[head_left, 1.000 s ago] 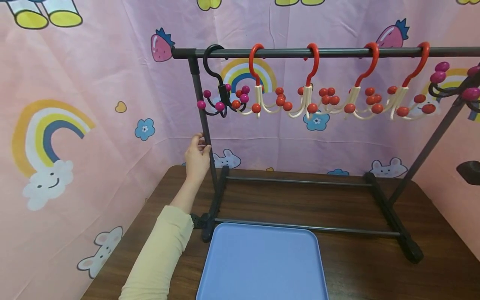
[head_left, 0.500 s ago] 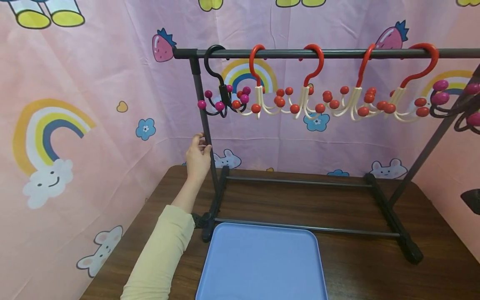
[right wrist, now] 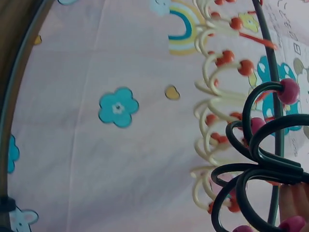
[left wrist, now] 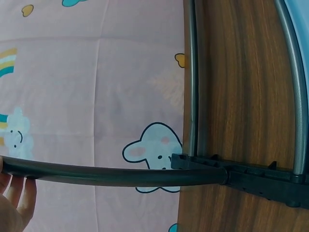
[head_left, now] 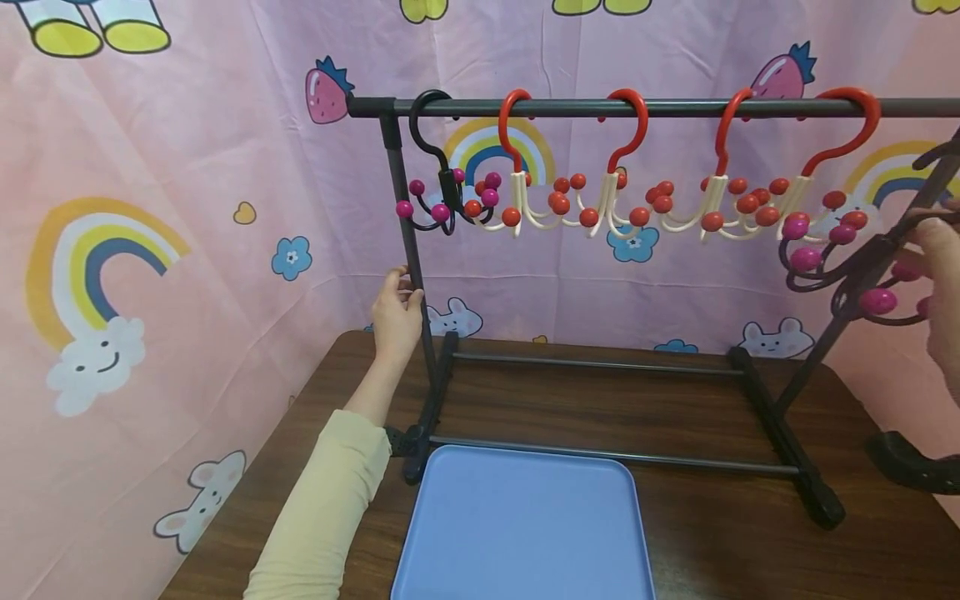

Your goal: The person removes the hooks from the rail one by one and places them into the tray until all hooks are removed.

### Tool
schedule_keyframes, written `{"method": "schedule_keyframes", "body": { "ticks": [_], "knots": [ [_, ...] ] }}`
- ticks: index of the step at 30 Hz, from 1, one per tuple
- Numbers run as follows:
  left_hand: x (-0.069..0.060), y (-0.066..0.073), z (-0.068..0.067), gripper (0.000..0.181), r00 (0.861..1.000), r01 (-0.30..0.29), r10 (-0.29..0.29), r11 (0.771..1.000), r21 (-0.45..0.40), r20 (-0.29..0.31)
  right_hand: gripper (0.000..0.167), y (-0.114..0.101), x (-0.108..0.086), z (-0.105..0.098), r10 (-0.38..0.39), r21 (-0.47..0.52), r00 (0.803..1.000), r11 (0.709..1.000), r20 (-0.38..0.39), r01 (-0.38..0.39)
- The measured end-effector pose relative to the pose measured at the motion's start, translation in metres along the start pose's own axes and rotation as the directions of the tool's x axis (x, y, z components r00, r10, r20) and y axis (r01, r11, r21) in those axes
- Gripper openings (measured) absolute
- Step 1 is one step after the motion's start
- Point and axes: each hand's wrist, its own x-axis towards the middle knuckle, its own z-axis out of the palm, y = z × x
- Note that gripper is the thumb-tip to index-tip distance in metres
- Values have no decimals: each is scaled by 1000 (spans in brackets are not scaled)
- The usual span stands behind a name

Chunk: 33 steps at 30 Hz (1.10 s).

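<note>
My left hand (head_left: 397,315) holds the left upright (head_left: 411,250) of a dark metal rack, its fingers round the tube; the left wrist view shows those fingers (left wrist: 24,198) against the pole. At the right edge, my right hand (head_left: 942,275) grips a black hook hanger with magenta balls (head_left: 862,265), held tilted below the rail and in front of the right upright. In the right wrist view this black hanger (right wrist: 270,169) is near, its stem at the fingers. Four red-hooked cream hangers (head_left: 609,196) and one black hanger (head_left: 447,192) hang from the top rail (head_left: 675,107).
A blue tray (head_left: 525,525) lies on the brown wooden table (head_left: 585,400) before the rack. The rack's lower crossbars (head_left: 637,457) run between its feet. A black curved object (head_left: 911,467) juts in at the right edge. Patterned cloth (head_left: 337,208) stands behind and left.
My right hand has come into view at the right, and the black hanger in it has moved down and left. The right red-hooked hangers have shifted and turned. My left hand has stayed on the upright.
</note>
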Motion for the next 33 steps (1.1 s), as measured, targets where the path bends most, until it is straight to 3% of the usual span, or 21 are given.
{"method": "schedule_keyframes", "body": {
  "ticks": [6, 9, 12, 16, 21, 28, 33],
  "knots": [
    [-1, -1, 1, 32, 1000, 5, -5, 1000, 2, 4, 30, -3, -32, 3, 1, 16, 996, 1000, 90, -3],
    [0, -1, 1, 32, 1000, 4, -4, 1000, -2, 7, 30, 2, -42, 9, -46, 46, 992, 998, 120, 41],
    [0, -2, 0, 32, 1000, 8, -8, 1000, -5, 12, 29, 9, -52, 20, -159, 99, 982, 984, 102, 149],
    [1, -2, 0, 32, 1000, 17, -17, 1000, -12, 20, 26, 18, -63, 37, -293, 208, 953, 940, 81, 272],
    [2, 0, -1, 33, 999, 23, -23, 1000, -10, 30, 21, 26, -79, 55, -308, 289, 943, 921, 128, 262],
    [1, 1, -1, 31, 999, 22, -22, 1000, -1, 27, 21, 36, -106, 78, -360, 248, 912, 918, 196, 309],
    [2, 0, -1, 31, 999, 22, -22, 1000, 3, 27, 18, 44, -129, 95, -334, 266, 904, 927, 266, 264]
  ]
}}
